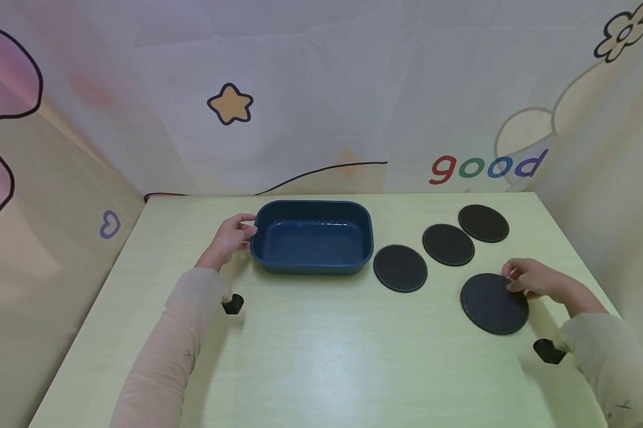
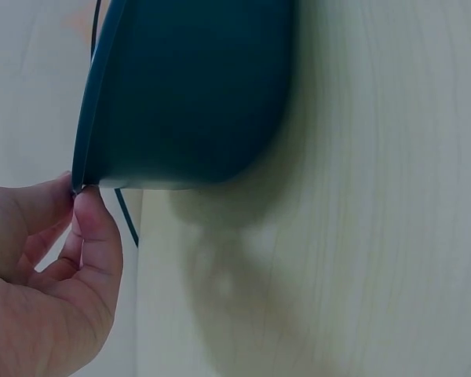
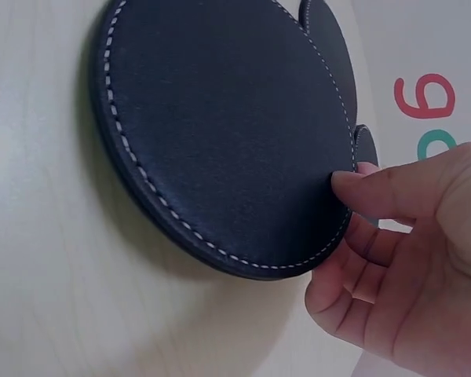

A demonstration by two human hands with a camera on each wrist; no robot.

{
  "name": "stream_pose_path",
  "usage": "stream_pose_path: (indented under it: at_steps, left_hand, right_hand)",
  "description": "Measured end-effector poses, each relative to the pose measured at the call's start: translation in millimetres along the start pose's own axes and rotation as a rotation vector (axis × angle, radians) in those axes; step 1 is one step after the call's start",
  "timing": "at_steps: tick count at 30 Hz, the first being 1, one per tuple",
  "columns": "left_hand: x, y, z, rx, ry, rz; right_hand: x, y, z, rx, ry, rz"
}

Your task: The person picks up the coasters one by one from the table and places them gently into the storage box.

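Note:
A dark blue rectangular tray (image 1: pixel 313 267) with rounded corners sits toward the back of the table. My left hand (image 1: pixel 232 238) pinches its left rim between thumb and fingers, seen closely in the left wrist view, where the tray's wall (image 2: pixel 196 94) fills the top. My right hand (image 1: pixel 538 279) holds a round black coaster (image 1: pixel 494 306) by its right edge, thumb on top and fingers beneath. White stitching runs around this coaster (image 3: pixel 228 149) in the right wrist view, and a shadow falls on the table beside it.
Three more black coasters lie between the tray and the right side: one near the tray (image 1: pixel 400 268), a middle coaster (image 1: pixel 448 245) and a far coaster (image 1: pixel 484 223). The pale wooden table (image 1: pixel 321 356) meets a printed cloth backdrop (image 1: pixel 321 119) behind.

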State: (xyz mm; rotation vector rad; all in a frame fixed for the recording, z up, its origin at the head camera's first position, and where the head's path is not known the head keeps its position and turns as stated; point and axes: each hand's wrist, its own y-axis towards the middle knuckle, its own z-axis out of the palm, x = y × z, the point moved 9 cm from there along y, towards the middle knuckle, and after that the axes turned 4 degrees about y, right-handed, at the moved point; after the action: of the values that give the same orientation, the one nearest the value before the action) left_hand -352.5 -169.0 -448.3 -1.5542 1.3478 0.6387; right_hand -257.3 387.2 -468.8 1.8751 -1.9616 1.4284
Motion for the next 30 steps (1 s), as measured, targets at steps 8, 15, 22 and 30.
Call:
stream_pose_path:
  at_steps: [8,15,22,30]
  left_hand:
    - [-0.9,-0.6,-0.1,0.008,-0.002,-0.010]
    - [-1.5,-1.2,-0.1,0.009,0.011,-0.027]
    - [-0.2,-0.1,0.0,0.017,0.002,-0.016]
    - [-0.5,0.5,-0.1,0.016,0.001,-0.010]
  right_hand:
    - [5,-4.8,-3,0.040,0.081,-0.018]
    - [14,-9.0,-12,0.047,0.151,-0.040]
    - [31,-13.7,-22,0.023,0.205,-0.097]
    - [55,-15.6,-30,-0.036,0.256,-0.164]
